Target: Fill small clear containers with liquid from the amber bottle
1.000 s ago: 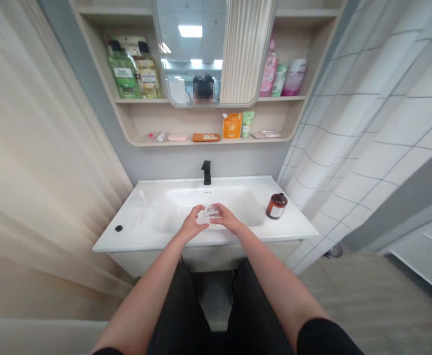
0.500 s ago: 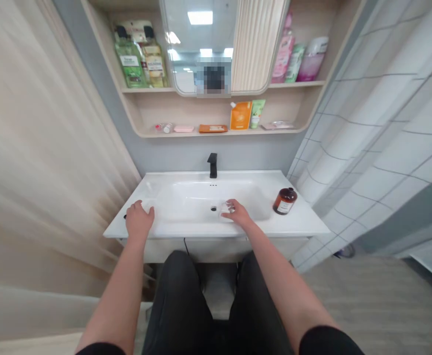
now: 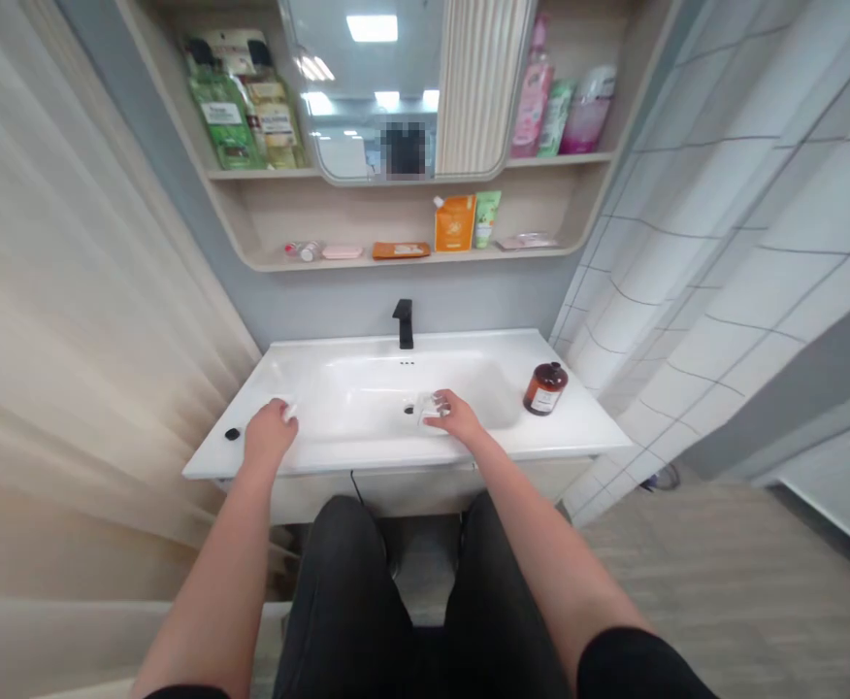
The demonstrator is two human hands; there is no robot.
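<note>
My left hand (image 3: 269,432) is at the left side of the white washbasin (image 3: 309,452), its fingers closed on a small whitish piece (image 3: 289,412) whose kind I cannot make out. On the counter just left of that hand lies a small round black cap (image 3: 232,434). Over the bowl, close to the drain hole (image 3: 408,409), my right hand (image 3: 457,417) grips a clear, see-through container (image 3: 429,409) between thumb and fingers. To the right of this hand, a brown bottle (image 3: 545,389) with a white label and a dark top stands upright on the counter.
A black faucet (image 3: 404,324) rises at the basin's back edge. Above it, a mirror cabinet (image 3: 272,260) holds several bottles, an orange pouch (image 3: 455,223) and a green tube (image 3: 487,218). A beige curtain (image 3: 105,340) hangs at the left, a white tiled curtain (image 3: 687,320) at the right.
My left hand has moved right, off the black cap, and its fingers have closed on the whitish piece. My right hand keeps the clear container near the drain. The view has shifted slightly.
</note>
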